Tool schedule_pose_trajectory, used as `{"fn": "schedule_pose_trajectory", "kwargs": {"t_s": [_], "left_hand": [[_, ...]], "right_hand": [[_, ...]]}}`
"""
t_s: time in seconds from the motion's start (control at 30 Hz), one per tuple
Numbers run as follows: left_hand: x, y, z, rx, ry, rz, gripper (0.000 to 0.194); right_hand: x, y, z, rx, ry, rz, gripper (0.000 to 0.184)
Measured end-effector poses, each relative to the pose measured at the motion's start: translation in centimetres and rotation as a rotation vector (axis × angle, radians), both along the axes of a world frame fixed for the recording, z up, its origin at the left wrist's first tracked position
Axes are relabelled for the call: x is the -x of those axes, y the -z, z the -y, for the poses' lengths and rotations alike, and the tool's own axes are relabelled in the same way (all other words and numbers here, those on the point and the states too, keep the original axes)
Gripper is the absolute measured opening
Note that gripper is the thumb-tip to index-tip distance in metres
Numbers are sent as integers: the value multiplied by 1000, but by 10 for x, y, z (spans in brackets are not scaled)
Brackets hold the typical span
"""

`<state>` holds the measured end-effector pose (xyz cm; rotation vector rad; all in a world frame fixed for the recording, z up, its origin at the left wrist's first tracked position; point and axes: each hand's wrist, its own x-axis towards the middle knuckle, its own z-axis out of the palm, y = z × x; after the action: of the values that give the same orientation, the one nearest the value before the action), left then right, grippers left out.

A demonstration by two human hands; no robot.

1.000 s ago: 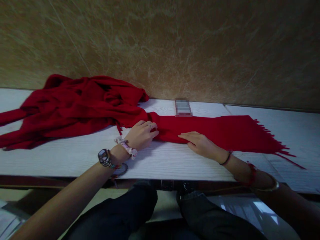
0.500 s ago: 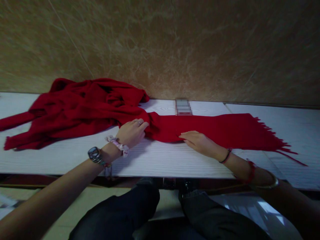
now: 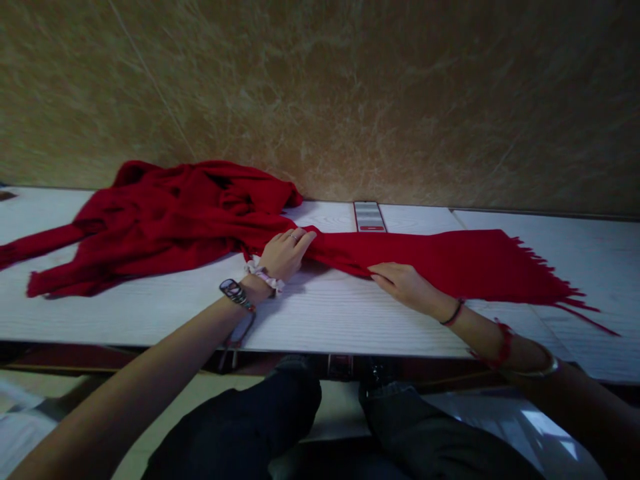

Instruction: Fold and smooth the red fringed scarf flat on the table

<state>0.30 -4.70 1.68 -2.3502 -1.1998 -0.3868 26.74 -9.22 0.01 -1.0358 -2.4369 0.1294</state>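
A red fringed scarf (image 3: 440, 263) lies along a white wood-grain surface (image 3: 320, 313). Its right stretch is flat and ends in tassels, while the left part is a crumpled heap (image 3: 170, 213). At the narrowed middle, my left hand (image 3: 286, 253) is closed on the cloth, its fingertips over the top. The near edge between my hands is drawn up into folds. My right hand (image 3: 406, 285) pinches that near edge further right, with its fingers close together; part of the thumb's contact is hard to see.
A phone (image 3: 370, 217) lies just behind the scarf, by the brown marbled wall (image 3: 320, 100). The surface's front edge runs above my knees (image 3: 240, 427). A small dark object (image 3: 7, 195) shows at the far left.
My left hand has moved a little right and away from me, carrying the near edge of the scarf with it. Cloth between the hands has narrowed. My right hand has barely shifted.
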Motion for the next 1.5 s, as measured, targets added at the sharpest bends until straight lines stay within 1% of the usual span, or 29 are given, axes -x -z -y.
{"fn": "schedule_pose_trajectory", "kwargs": {"t_s": [0.1,0.17,0.27,0.37,0.43,0.47,0.53,0.63,0.7,0.73,0.8,0.9,1.0,1.07,1.13,1.23,1.27,1.37,1.5], "left_hand": [[12,-3,-7,-63,-23,-4,40],[24,-10,-9,-113,-71,1,36],[46,-30,-11,-179,-205,17,34],[73,-52,-14,-190,-327,-7,37],[94,-60,-16,-164,-332,-49,40],[105,-61,-16,-137,-302,-78,40],[125,-54,-15,-48,-210,-119,43],[148,-34,-5,151,9,-177,46],[155,-21,3,274,102,-230,49],[157,-16,6,304,126,-249,50],[159,-13,9,303,140,-253,49],[160,-17,8,252,129,-226,49],[155,-19,8,206,113,-239,48],[145,-18,10,162,131,-219,44],[129,-18,14,150,194,-189,42],[104,-22,14,218,298,-190,45],[97,-23,12,240,297,-192,45],[88,-24,1,250,203,-240,43],[91,-19,-13,243,54,-353,44]], "right_hand": [[0,-1,0,-4,23,-9,27],[0,-1,0,-10,25,-15,27],[0,-2,0,-4,26,-6,25],[1,-3,0,14,51,18,23],[1,-4,0,18,60,25,23],[2,-4,0,18,57,25,23],[2,-4,1,15,40,25,24],[0,-2,1,8,-18,43,25],[-1,-1,1,-8,-75,72,27],[-2,-1,1,-18,-102,91,27],[-3,-2,2,-43,-139,130,29],[-4,-3,3,-56,-150,183,35],[-3,-4,4,-26,-157,245,41],[-3,-4,4,3,-166,279,44],[-3,-4,3,24,-177,288,44],[-4,-3,2,39,-177,279,42],[-5,-3,2,39,-173,274,41],[-6,-1,0,31,-177,260,39],[-5,1,-1,29,-169,240,38]]}}
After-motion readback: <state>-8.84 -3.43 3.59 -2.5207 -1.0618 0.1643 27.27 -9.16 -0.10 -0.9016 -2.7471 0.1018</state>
